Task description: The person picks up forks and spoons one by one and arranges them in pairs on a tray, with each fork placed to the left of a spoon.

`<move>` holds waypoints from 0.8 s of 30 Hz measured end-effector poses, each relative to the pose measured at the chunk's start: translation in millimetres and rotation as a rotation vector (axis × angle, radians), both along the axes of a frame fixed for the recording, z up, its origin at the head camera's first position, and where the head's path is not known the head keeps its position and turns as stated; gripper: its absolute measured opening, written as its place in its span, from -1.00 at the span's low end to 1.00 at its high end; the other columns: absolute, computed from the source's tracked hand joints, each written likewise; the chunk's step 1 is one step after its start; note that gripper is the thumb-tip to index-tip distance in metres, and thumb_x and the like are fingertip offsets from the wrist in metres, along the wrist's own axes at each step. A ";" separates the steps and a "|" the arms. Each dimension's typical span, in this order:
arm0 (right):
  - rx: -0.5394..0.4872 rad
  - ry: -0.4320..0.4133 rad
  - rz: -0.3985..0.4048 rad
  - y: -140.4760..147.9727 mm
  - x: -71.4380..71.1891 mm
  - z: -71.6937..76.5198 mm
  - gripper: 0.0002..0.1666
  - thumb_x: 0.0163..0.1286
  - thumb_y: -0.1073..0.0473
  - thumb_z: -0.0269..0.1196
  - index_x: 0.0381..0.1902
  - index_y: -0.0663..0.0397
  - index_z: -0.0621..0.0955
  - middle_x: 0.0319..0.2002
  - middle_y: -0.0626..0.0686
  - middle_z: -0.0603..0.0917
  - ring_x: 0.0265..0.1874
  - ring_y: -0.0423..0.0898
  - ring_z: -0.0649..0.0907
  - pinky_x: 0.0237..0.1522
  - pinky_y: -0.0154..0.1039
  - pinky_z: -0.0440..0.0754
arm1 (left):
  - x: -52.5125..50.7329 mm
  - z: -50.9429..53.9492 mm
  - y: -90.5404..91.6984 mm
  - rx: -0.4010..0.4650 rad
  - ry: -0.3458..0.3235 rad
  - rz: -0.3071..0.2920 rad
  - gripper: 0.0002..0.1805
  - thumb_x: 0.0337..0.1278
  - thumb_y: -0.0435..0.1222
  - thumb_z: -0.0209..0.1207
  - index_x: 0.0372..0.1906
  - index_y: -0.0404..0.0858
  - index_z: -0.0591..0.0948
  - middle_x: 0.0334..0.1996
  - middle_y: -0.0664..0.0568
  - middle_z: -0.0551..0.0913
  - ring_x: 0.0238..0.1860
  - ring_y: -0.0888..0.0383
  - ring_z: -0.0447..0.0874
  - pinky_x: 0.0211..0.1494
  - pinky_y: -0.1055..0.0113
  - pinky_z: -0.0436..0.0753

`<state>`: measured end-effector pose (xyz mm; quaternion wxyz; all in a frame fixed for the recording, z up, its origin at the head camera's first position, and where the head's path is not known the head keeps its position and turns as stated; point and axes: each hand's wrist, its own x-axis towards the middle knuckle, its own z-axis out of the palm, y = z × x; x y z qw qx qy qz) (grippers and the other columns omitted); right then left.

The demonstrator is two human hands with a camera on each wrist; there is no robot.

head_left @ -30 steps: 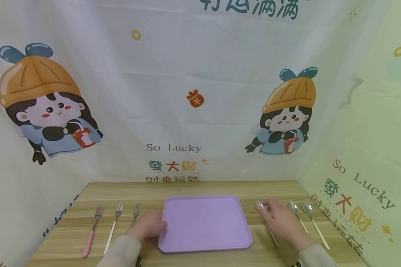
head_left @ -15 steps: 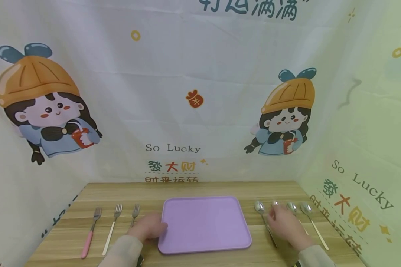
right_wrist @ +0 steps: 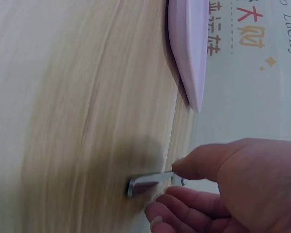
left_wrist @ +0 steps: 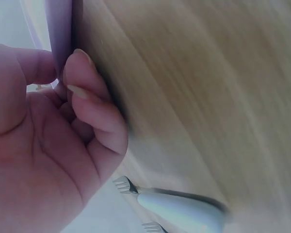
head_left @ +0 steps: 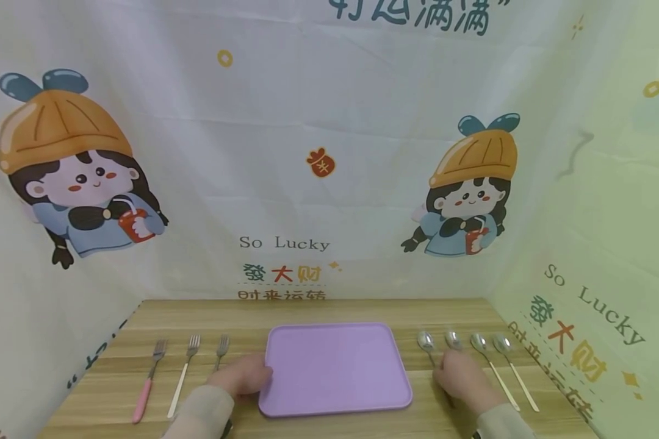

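Now, nearest the camera, the person's left hand (head_left: 245, 375) pinches the near-left side of the purple tray (head_left: 337, 369), thumb and fingers closed to the thickness of its rim. The right hand (head_left: 464, 381) has its thumb on a slim handle and its fingers curled beneath, a nearly closed pinch on what looks like the leftmost spoon (head_left: 425, 341). Over the last 1.0 s that hand has come from this spoon's bowl down to its handle, so the work now seems to centre there while the tray stays put. The tray lies flat mid-table, 3 forks (head_left: 143, 401) to its left and the 2nd spoon (head_left: 453, 340) plus 2 more spoons (head_left: 503, 344) rightward. Beyond, the wooden table (head_left: 329, 310) meets a printed cloth (head_left: 263, 195).
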<state>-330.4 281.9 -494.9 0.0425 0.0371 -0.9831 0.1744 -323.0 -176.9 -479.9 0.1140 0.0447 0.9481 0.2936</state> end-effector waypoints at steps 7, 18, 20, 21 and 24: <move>0.057 0.028 -0.022 26.2 -43.3 -54.9 -0.58 0.35 0.13 0.29 -0.71 -0.09 0.47 -0.63 -0.07 0.55 -0.63 -0.09 0.53 -0.51 -0.17 0.51 | 0.3 1.2 1.1 -0.006 -0.005 0.008 -0.78 0.46 -0.28 0.06 -0.07 -0.32 0.64 -0.41 -0.09 0.61 -0.52 0.06 0.50 -0.53 0.28 0.48; 0.026 -0.086 -0.154 -5.6 -15.8 -6.9 -0.84 0.32 0.30 0.23 -0.49 0.14 0.60 -0.40 0.16 0.70 -0.41 0.10 0.68 -0.33 0.07 0.74 | 3.5 1.7 1.6 -0.021 0.007 0.017 -0.74 0.47 -0.24 0.07 -0.07 -0.34 0.66 -0.42 -0.09 0.60 -0.48 0.03 0.52 -0.47 0.23 0.51; 0.007 -0.100 -0.171 -14.7 -4.0 9.8 -0.85 0.32 0.30 0.24 -0.48 0.18 0.60 -0.39 0.17 0.70 -0.40 0.10 0.67 -0.34 0.05 0.73 | 4.5 2.5 1.8 -0.017 0.006 0.017 -0.73 0.47 -0.23 0.07 -0.08 -0.35 0.66 -0.43 -0.09 0.59 -0.48 0.03 0.51 -0.45 0.23 0.52; -0.003 -0.103 -0.176 -18.7 2.0 17.3 -0.84 0.33 0.30 0.25 -0.47 0.19 0.60 -0.38 0.19 0.70 -0.40 0.11 0.67 -0.34 0.05 0.73 | 5.0 2.9 1.9 -0.016 0.008 0.017 -0.73 0.47 -0.23 0.07 -0.09 -0.36 0.66 -0.43 -0.09 0.59 -0.47 0.03 0.51 -0.45 0.23 0.52; -0.040 -0.122 -0.200 -24.9 11.2 30.0 -0.82 0.35 0.26 0.26 -0.45 0.22 0.62 -0.35 0.21 0.70 -0.37 0.12 0.67 -0.31 0.06 0.73 | 6.4 4.9 2.0 -0.012 0.010 0.020 -0.74 0.46 -0.23 0.07 -0.13 -0.35 0.65 -0.44 -0.09 0.58 -0.48 0.04 0.50 -0.46 0.24 0.52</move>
